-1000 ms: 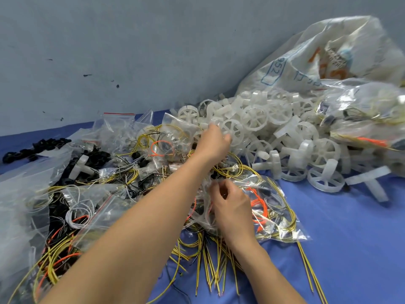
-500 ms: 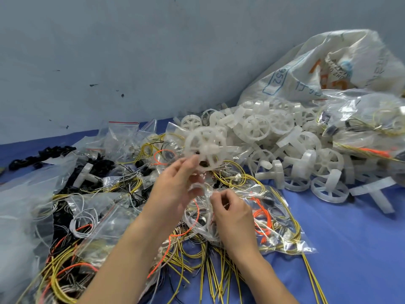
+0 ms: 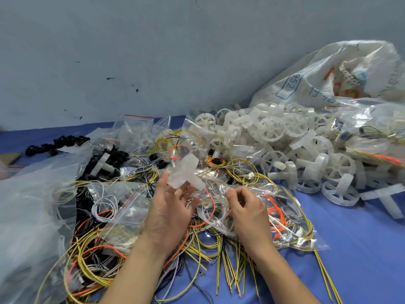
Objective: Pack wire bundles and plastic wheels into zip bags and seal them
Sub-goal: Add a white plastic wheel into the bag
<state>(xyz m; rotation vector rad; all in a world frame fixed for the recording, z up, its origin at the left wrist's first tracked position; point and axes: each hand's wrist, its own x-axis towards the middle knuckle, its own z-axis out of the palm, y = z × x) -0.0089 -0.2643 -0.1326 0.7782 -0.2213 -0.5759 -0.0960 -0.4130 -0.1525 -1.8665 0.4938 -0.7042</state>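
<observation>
You are at the loading step. Your left hand (image 3: 169,208) grips a translucent white spoked plastic wheel (image 3: 186,174) between the thumb and the curled fingertips. The wheel is motion-blurred, above those fingers and just off the bag's mouth. Your right hand (image 3: 247,208) has its fingers bent in and pinches the upper edge of the clear plastic zip bag (image 3: 291,229), which trails away below and beyond the right fingers.

The bag already holds a bundle of orange and yellow wires (image 3: 276,213). A pale ring under your right fingertips looks like a wheel rim, though I cannot tell for sure.

Next, as I judge it, spread the mouth wider with the right fingers, tip the wheel in hub first so the spokes do not snag a wire loop, then run the seal shut.

Beyond your fingertips lies the heap of loose white plastic wheels (image 3: 274,132), spilling from a large white woven sack (image 3: 328,80). Left of your left fingers are small empty red-striped zip bags (image 3: 135,128), and loose yellow wires (image 3: 223,266) lie under both wrists.
</observation>
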